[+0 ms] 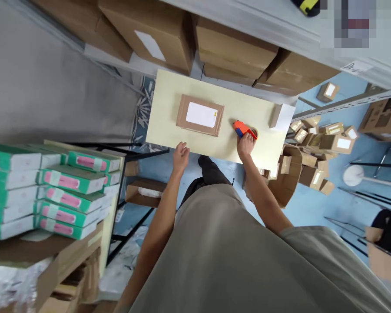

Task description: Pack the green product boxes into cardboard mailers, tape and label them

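Observation:
A closed brown cardboard box (182,112) with a white label on top lies on the pale yellow table. My left hand (181,155) hovers by the table's near edge, just below the box, with its fingers loosely bent and nothing in them. To the right of the box, my right hand (245,145) grips an orange tape dispenser (240,126) with a blue part and a roll of tape at its right side. The dispenser is at the tabletop, and my fingers partly cover it.
A white box (282,116) stands at the table's right end. Large cartons (234,41) fill the shelf beyond. Green boxes (70,178) are stacked at left. Many small parcels (337,141) lie on the floor at right, around an open carton (285,182).

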Demonstrator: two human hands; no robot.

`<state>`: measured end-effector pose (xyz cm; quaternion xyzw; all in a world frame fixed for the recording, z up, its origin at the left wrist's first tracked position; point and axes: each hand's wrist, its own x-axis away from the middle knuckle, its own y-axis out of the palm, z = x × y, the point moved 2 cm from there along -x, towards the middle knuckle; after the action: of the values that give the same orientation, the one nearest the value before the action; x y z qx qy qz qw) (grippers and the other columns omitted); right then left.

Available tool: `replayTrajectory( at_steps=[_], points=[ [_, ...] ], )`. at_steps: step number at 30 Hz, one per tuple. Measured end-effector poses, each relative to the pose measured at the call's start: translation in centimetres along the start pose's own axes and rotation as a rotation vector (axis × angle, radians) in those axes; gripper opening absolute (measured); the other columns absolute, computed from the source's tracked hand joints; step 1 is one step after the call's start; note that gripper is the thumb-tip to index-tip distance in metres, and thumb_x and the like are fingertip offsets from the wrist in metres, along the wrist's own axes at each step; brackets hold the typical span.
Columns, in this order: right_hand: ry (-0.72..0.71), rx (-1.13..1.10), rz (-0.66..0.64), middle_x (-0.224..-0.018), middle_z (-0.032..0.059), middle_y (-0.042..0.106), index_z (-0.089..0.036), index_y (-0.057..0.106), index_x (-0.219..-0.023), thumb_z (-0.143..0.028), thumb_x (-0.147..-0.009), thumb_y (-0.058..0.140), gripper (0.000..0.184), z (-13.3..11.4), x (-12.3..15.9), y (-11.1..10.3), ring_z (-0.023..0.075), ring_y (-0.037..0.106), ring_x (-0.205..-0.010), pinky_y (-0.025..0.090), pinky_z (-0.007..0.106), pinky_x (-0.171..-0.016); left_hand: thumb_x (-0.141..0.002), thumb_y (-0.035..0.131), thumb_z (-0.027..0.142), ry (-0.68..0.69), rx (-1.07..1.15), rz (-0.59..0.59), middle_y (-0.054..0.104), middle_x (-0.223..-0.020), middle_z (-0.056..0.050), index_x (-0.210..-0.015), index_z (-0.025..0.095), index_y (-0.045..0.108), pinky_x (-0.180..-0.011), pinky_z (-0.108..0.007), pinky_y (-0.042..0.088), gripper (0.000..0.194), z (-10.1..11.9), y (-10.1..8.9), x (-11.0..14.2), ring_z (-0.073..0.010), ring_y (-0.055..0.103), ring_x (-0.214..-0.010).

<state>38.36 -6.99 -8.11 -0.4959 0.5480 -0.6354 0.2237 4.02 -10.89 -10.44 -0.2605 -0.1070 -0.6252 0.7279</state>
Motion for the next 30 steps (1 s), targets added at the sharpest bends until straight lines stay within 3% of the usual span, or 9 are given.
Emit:
replayTrajectory(
  at_steps=[4, 9, 14, 18, 23, 27, 30],
  points=[
    [-0.062, 0.031, -0.041, -0.146, 0.0324, 0.070, 0.001, 0.052, -0.156, -0.030, -0.117, 0.042, 0.050, -0.3, -1.3, -0.6, 0.0355, 0.068, -0.134, 0.048, 0.046, -0.117, -0.105, 0.070, 0.063, 0.061, 0.063, -0.051, 0.080, -0.143, -0.021, -0.139, 0.022, 0.071, -0.124, -0.057, 0.059, 0.054, -1.9, 2.7, 5.2, -0.0341, 0.075, -0.142],
    [-0.324, -0.061, -0.124, -0.133, 0.0267, 0.075, -0.007, 0.048, -0.161, -0.048, -0.120, 0.038, 0.059, 1.6, 3.8, -1.1, 0.0367, 0.073, -0.117, 0.056, 0.042, -0.094, -0.106, 0.069, 0.066, 0.099, 0.130, -0.125, 0.078, -0.147, -0.020, -0.142, 0.022, 0.072, -0.123, -0.052, 0.060, 0.057, -2.4, 6.2, 9.0, -0.0340, 0.073, -0.145],
    [-0.641, -0.125, -0.339, -0.114, 0.0157, 0.078, -0.022, 0.062, -0.138, -0.062, -0.117, 0.047, 0.048, 4.7, 9.8, -2.3, 0.0356, 0.074, -0.103, 0.061, 0.046, -0.090, -0.107, 0.071, 0.067, 0.165, 0.143, -0.167, 0.072, -0.158, -0.015, -0.149, 0.025, 0.071, -0.124, -0.051, 0.060, 0.059, 1.9, 6.0, 10.5, -0.0348, 0.068, -0.151],
    [-0.846, -0.176, -0.394, -0.113, 0.0169, 0.077, -0.023, 0.063, -0.129, -0.063, -0.114, 0.055, 0.044, 6.2, 10.1, -3.3, 0.0374, 0.075, -0.106, 0.065, 0.052, -0.092, -0.103, 0.077, 0.066, 0.176, 0.062, -0.287, 0.079, -0.147, -0.012, -0.139, 0.025, 0.079, -0.118, -0.048, 0.063, 0.055, 6.2, 5.3, 10.5, -0.0330, 0.074, -0.139],
    [-0.887, -0.181, -0.414, -0.114, 0.0168, 0.078, -0.024, 0.064, -0.129, -0.060, -0.114, 0.057, 0.040, 6.5, 8.2, -4.4, 0.0385, 0.075, -0.109, 0.066, 0.056, -0.095, -0.098, 0.083, 0.067, 0.166, -0.030, -0.407, 0.084, -0.126, -0.011, -0.121, 0.024, 0.086, -0.108, -0.045, 0.067, 0.049, 9.7, 5.4, 10.1, -0.0318, 0.079, -0.122],
    [-0.880, -0.206, -0.414, -0.118, 0.0177, 0.078, -0.024, 0.064, -0.127, -0.061, -0.115, 0.056, 0.041, 6.2, 7.3, -5.6, 0.0390, 0.075, -0.113, 0.067, 0.057, -0.094, -0.100, 0.082, 0.065, 0.318, -0.114, -0.305, 0.080, -0.133, -0.011, -0.118, 0.027, 0.086, -0.110, -0.047, 0.066, 0.042, 11.9, 5.9, 10.1, -0.0326, 0.075, -0.130],
    [-0.883, -0.204, -0.407, -0.115, 0.0162, 0.077, -0.025, 0.064, -0.123, -0.060, -0.115, 0.057, 0.037, 5.9, 7.0, -6.5, 0.0382, 0.075, -0.111, 0.068, 0.057, -0.093, -0.106, 0.077, 0.060, 0.397, -0.179, -0.234, 0.082, -0.118, -0.008, -0.110, 0.031, 0.087, -0.112, -0.050, 0.065, 0.031, 12.8, 6.5, 10.2, -0.0299, 0.077, -0.119]
  ],
)
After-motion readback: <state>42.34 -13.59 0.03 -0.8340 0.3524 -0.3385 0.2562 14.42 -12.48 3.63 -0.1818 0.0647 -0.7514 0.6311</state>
